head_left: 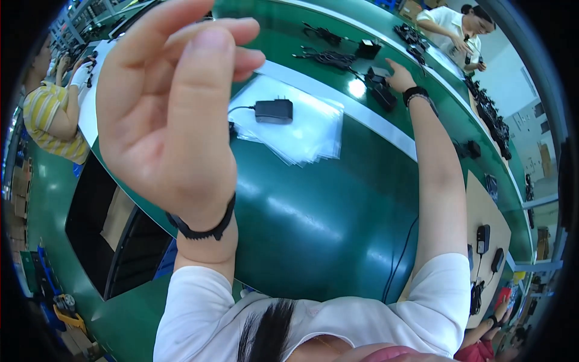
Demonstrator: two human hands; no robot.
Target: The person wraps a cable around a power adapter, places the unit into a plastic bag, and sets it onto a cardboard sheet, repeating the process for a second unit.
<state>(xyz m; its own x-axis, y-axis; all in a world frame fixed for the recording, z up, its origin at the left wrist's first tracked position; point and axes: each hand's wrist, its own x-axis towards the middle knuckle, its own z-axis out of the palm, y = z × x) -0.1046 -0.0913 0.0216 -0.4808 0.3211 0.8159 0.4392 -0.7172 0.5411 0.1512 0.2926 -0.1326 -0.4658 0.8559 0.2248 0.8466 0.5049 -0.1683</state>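
Adapters: two black ones (379, 84) under the right hand (399, 76), fingers resting on one, long axes slanting down-right; another (273, 111) on bags (301, 130). Left hand (166, 114) raised, fingers loosely spread.

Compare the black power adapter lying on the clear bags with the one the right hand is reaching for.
The adapter on the clear bags lies alone on the stack of clear plastic bags, untouched; the adapter by the right hand sits on the green belt across the white stripe. The first is nearer; the second lies farther off, among others. The right hand touches that group; the left hand is raised. Both are black.
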